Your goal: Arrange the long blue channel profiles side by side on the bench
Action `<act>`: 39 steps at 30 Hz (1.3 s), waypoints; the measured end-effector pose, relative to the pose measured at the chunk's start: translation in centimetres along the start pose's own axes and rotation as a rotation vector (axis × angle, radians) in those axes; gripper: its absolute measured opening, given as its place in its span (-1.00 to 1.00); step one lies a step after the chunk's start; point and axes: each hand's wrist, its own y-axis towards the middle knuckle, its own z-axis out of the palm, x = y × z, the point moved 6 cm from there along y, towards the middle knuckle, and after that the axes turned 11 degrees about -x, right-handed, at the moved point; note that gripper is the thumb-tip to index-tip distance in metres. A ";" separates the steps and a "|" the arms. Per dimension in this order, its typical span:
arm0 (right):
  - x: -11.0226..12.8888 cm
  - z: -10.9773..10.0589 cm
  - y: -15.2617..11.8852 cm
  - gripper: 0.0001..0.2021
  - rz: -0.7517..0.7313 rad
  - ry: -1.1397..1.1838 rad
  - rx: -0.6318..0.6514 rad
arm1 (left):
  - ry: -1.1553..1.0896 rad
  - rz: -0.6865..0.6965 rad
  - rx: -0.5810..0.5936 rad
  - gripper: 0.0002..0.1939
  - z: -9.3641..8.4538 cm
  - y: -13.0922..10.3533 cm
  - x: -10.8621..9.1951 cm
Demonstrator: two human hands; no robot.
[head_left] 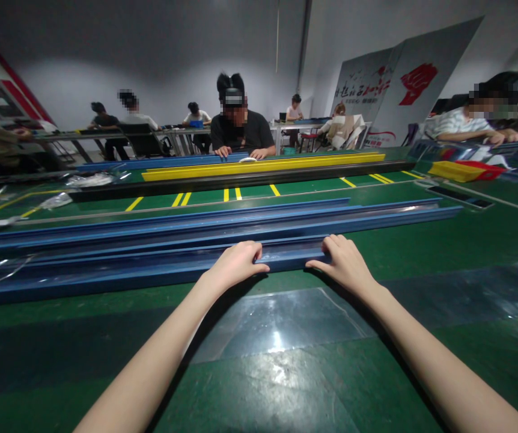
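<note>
A long blue channel strip [151, 268] lies across the green table, nearest to me. My left hand [240, 260] is closed on it near its right part, thumb on the front wall and fingers curled over inside. Close to the strip's right end, my right hand [341, 257] grips it in the same way. Two more blue strips [389, 215] lie just behind, roughly parallel. A clear plastic film [281, 322] is spread flat on the table in front of the strips, passing under my forearms.
Farther back lie a black strip [241, 181] and a yellow strip [263, 167]. A person in black [241, 129] sits opposite, hands on a blue strip. Yellow [455, 171] and red [484, 169] trays stand at the right, by a dark flat device [460, 197].
</note>
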 end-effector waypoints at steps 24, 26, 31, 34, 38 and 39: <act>2.0 -0.4 0.1 -0.71 -0.138 -0.020 0.061 | 0.164 -0.012 0.083 -0.63 0.5 -0.3 0.2; 2.5 -0.2 0.0 -0.73 -0.161 -0.002 0.086 | 0.189 -0.010 0.091 -0.61 0.5 -0.4 0.2; 3.3 0.4 -0.4 -0.74 -0.183 0.036 0.116 | 0.244 -0.003 0.087 -0.60 0.4 -0.7 0.0; 3.3 0.5 -0.5 -0.74 -0.166 0.037 0.114 | 0.273 -0.010 0.091 -0.63 0.1 -1.1 0.2; 3.3 0.5 -0.5 -0.69 -0.160 0.026 0.102 | 0.299 -0.032 0.101 -0.67 -0.6 -1.9 1.1; 3.4 0.5 -0.5 -0.67 -0.157 0.023 0.100 | 0.303 -0.040 0.103 -0.67 -0.8 -2.1 1.5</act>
